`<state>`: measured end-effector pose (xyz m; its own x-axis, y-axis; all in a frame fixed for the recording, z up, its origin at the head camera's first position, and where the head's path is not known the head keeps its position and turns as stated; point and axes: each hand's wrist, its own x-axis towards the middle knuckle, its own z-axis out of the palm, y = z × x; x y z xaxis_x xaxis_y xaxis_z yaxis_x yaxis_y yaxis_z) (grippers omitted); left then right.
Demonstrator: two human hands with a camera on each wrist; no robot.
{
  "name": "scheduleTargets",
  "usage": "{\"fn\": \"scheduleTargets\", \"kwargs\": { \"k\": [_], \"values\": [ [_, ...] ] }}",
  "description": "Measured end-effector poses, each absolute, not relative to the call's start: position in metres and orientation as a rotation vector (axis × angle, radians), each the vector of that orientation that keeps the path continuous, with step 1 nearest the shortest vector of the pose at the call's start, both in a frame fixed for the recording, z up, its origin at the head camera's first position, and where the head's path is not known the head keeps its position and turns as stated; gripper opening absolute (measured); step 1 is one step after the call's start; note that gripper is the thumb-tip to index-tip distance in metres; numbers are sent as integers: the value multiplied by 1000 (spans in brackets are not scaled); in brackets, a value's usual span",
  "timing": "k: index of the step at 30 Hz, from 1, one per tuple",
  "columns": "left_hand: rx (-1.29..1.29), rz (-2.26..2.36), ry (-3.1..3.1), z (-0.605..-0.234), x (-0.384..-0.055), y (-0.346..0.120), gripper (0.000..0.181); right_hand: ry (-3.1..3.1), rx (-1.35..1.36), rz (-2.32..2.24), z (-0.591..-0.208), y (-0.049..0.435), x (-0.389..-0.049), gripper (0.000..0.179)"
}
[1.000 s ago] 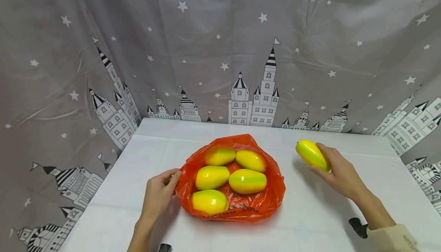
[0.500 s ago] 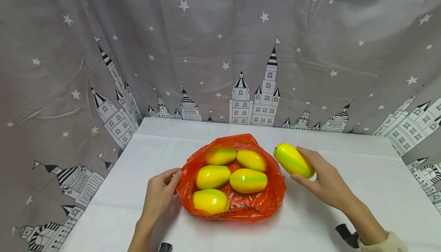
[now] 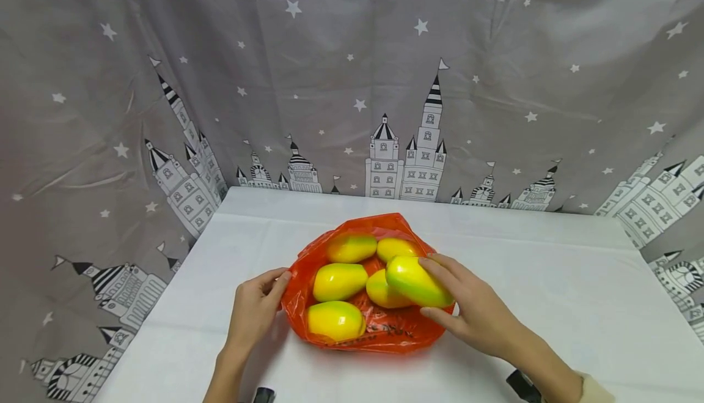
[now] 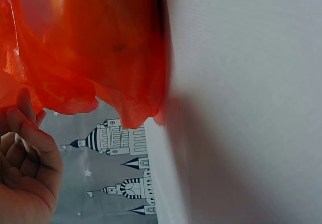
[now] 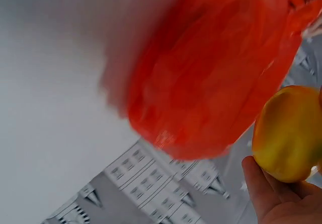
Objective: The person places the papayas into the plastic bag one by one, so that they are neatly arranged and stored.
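Observation:
A red plastic bag (image 3: 297, 305) stands with its mouth spread wide, dark lettering on its front. Several glossy yellow-green papaya-like fruits (image 3: 340, 282) lie inside. My left hand (image 3: 255, 308) pinches the bag's left rim between thumb and fingers; its curled fingers (image 4: 37, 138) show at the plastic in the left wrist view. Over the bag's right side, my right hand (image 3: 475, 311) holds another such fruit (image 3: 417, 280), thumb below and fingers above. That fruit overlaps two of those in the bag in the head view. In the right wrist view the held fruit (image 5: 287, 133) is beside the red plastic.
White cloth covers the table (image 3: 572, 287) around the bag. Behind it and at both sides hangs a grey curtain (image 3: 330, 85) printed with stars and castles. A black strap part (image 3: 522, 384) shows by the right wrist, another black piece (image 3: 264, 395) by the left forearm.
My right hand has carried the fruit leftward from the table's right side to above the bag's right part. My left hand has stayed at the bag's left rim.

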<state>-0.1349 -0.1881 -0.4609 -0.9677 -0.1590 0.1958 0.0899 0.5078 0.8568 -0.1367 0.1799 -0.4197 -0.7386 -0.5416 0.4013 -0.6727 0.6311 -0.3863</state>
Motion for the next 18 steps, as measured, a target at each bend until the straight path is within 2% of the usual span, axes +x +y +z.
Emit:
{"fn": "scheduleTargets", "kwargs": {
  "k": [18],
  "values": [
    [59,-1436,-2498,-461,-136,-188,24,-2637,1235,547,-444,142,-129,73]
  ]
}}
